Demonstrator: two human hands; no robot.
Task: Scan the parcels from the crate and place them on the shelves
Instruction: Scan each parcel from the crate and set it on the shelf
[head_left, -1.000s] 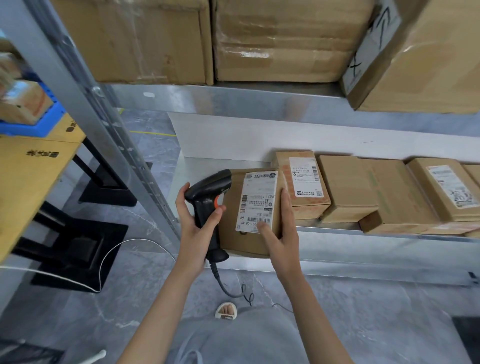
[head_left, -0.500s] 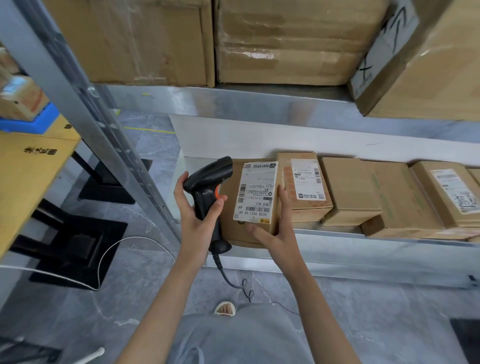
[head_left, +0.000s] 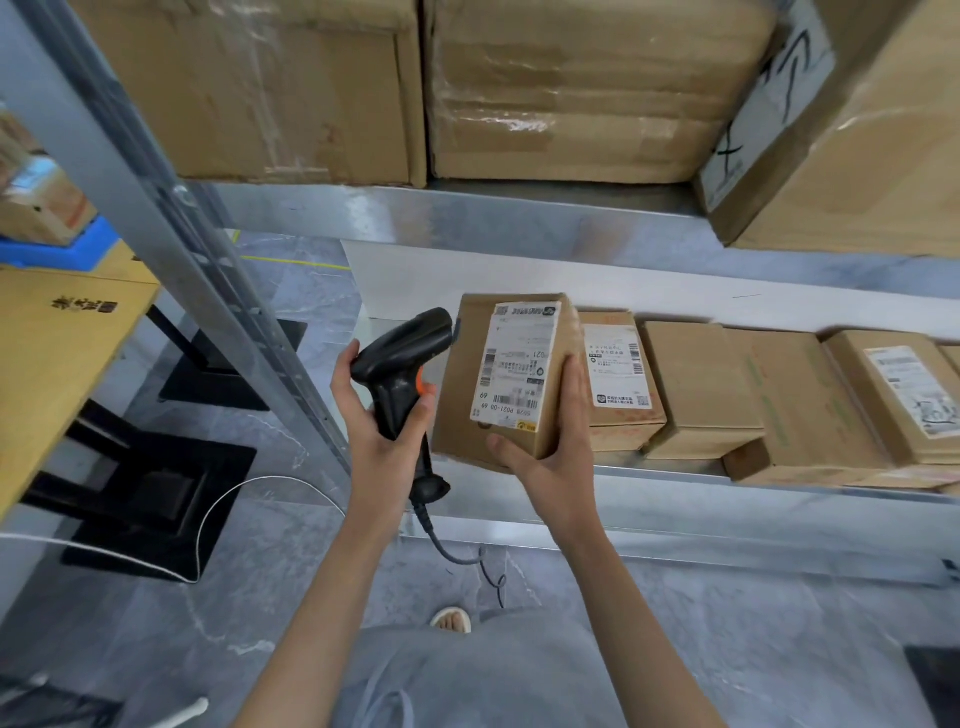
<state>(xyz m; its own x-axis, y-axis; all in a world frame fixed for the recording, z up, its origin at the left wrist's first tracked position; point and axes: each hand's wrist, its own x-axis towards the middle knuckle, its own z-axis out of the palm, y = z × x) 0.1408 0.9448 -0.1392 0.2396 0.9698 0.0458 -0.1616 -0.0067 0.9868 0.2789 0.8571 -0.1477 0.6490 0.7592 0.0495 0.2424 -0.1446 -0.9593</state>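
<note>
- Cardboard parcel (head_left: 506, 379) sat in our right hand (head_left: 553, 457), held up in front of the lower shelf (head_left: 779, 499), at the left end of the row there; whether its underside touched the shelf edge we couldn't tell
- Right hand cupped the parcel's lower right corner: thumb across the front bottom edge, fingers wrapped up the right side
- White shipping label (head_left: 519, 364) w/ barcodes faced us, running most of the parcel's front face
- Our left hand (head_left: 379, 426) gripped the black scanner (head_left: 402, 358) by its handle, fingers curled round it, index finger near the orange trigger
- Scanner head sat just beside the parcel's left face, upper part; its grey cable (head_left: 457, 551) hung down toward the floor
- Labelled box (head_left: 618, 374) stood right behind our right hand on the lower shelf, then a plain box (head_left: 696, 384), then more boxes to the right, all side by side
- Upper shelf (head_left: 519, 213) carried big cartons (head_left: 561, 88) w/ clear tape
- Metal upright (head_left: 171, 218) of the rack ran diagonally on the left
- Far left: blue crate (head_left: 57, 249) on a wooden table (head_left: 57, 353), w/ a parcel in it, well apart from our hands
- White cord (head_left: 244, 493) looped over the grey floor below the table
</note>
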